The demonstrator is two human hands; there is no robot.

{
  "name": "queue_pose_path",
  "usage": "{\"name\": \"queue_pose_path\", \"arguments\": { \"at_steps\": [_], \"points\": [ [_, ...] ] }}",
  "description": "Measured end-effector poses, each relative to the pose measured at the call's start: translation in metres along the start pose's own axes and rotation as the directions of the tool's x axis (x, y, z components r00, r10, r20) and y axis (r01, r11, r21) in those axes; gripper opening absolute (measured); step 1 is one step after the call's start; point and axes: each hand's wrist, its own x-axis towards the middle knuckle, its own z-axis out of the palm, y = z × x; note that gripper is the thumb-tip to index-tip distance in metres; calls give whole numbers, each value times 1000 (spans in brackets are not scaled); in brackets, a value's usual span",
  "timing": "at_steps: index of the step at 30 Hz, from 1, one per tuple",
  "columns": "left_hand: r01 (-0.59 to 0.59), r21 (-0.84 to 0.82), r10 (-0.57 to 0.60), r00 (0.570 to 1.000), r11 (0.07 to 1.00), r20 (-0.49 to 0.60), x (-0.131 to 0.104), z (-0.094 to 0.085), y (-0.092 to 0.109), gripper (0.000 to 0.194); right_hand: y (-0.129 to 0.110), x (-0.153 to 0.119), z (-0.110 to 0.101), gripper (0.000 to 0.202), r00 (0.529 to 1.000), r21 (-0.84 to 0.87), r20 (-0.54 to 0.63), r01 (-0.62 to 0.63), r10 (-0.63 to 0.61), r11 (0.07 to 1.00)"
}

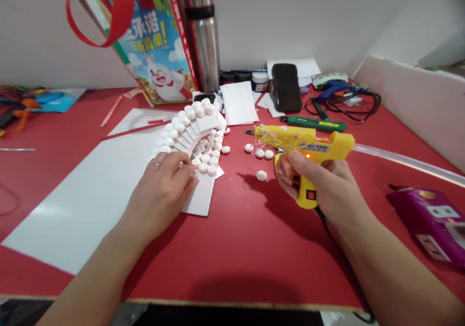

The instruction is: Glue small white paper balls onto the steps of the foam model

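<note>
My right hand (327, 180) is wrapped round the handle of a yellow hot glue gun (286, 134), whose nozzle points left and whose small orange light is lit. A clear glue stick (407, 159) sticks out of its back. On the left, my left hand (163, 185) is closed, its fingertips pinched at a small white round piece (193, 174) low on a white model. That model has an arch of white strips (189, 134) edged with white round pieces (174, 133), and more pieces fill the space below it. Several loose white pieces (261, 175) lie between the model and the glue gun.
White board (72, 205) covers the table's left side. Behind stand a steel thermos (203, 45) and a colourful gift box (160, 50). A black phone (286, 87), a green utility knife (316, 123) and cables lie at the back right. A purple box (428, 219) sits far right.
</note>
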Motion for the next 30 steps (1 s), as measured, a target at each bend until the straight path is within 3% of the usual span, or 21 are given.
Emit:
{"name": "queue_pose_path", "arguments": {
  "at_steps": [4,9,15,23,30],
  "points": [
    [-3,-54,2,1000,999,-24,-2,-7,-3,17,0,0,1,37,1000,-7,-15,-3,3,1000],
    [87,-126,-92,995,988,-35,-6,-16,-5,19,2,1,1,37,1000,16,-23,17,-16,1000],
    [118,-196,-133,989,974,-66,-7,-11,-5,17,1,0,1,36,1000,14,-15,6,-6,1000],
    [80,7,-79,993,997,-85,-1,-3,2,10,0,1,0,36,1000,-23,2,13,-13,1000],
    [83,53,-77,992,995,-100,-1,1,1,9,2,1,0,35,1000,-7,-7,26,-26,1000]
  ]
}}
